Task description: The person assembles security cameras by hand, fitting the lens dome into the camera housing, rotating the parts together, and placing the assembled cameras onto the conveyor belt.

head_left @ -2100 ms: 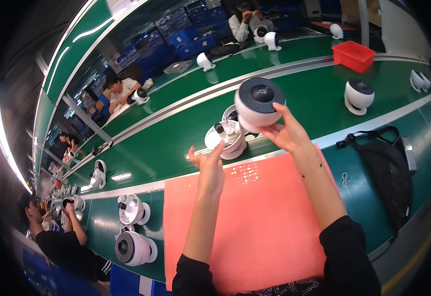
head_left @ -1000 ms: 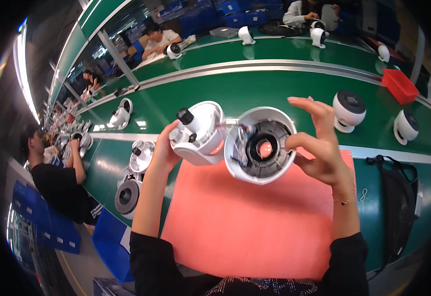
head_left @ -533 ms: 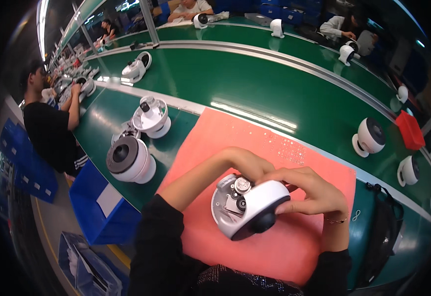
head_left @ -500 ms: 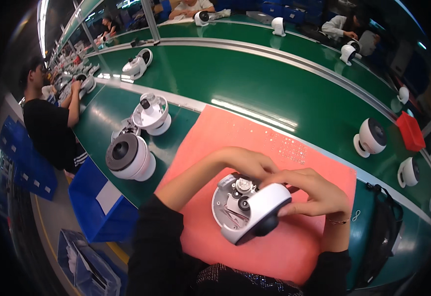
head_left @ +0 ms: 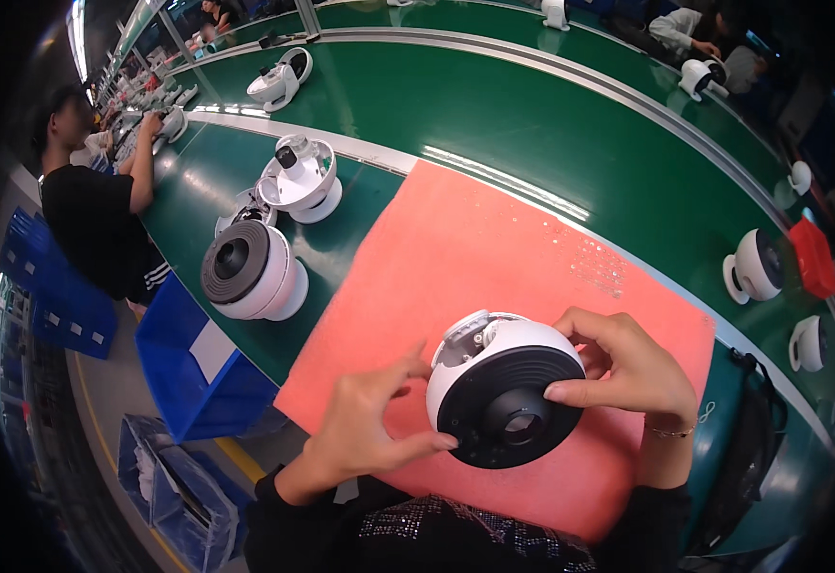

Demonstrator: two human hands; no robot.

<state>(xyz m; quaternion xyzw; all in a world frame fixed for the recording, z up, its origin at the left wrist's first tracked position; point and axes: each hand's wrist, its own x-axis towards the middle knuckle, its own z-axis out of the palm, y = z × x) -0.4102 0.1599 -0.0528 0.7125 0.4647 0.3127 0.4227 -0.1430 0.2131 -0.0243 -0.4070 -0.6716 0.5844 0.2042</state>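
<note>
A round white security camera (head_left: 479,396) with a ringed black front and a central lens is tilted toward me over the pink foam mat (head_left: 389,258). My right hand (head_left: 632,368) grips its right side, thumb on the black front and fingers behind the shell. At the other side, my left hand (head_left: 365,415) is open, thumb and fingers spread around the left edge; whether it touches the shell I cannot tell. Behind the rim, part of the open rear housing shows, with some inner parts; the rest is hidden.
Left of the mat stand a white camera with a black front (head_left: 255,272) and an open white housing (head_left: 301,181). Small screws (head_left: 594,263) dot the mat's far part. A blue bin (head_left: 183,358) sits lower left, a black bag (head_left: 747,449) right. A co-worker (head_left: 97,210) works at far left.
The camera has turned so its black front faces me, covering most of the open inside. My left hand has moved from behind it to its left side and spread open. The view has shifted.
</note>
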